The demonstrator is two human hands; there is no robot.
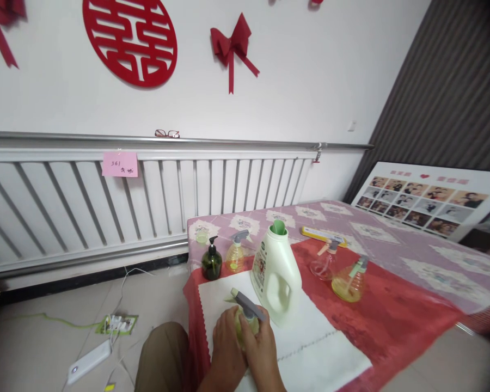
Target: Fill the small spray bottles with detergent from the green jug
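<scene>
Both hands close around a small spray bottle (245, 318) of yellow-green liquid with a grey trigger head, standing on a white cloth (310, 348). My left hand (225, 348) wraps its left side, my right hand (262, 354) its right side. Just behind it stands a large white detergent jug (275, 272) with an open green spout.
A dark green pump bottle (211, 261) and a small yellow spray bottle (236, 253) stand at the table's far left. Two round yellow-liquid spray bottles (349, 280) lie to the right on the red cloth (392, 316). A power bank (89, 362) and cables lie on the floor.
</scene>
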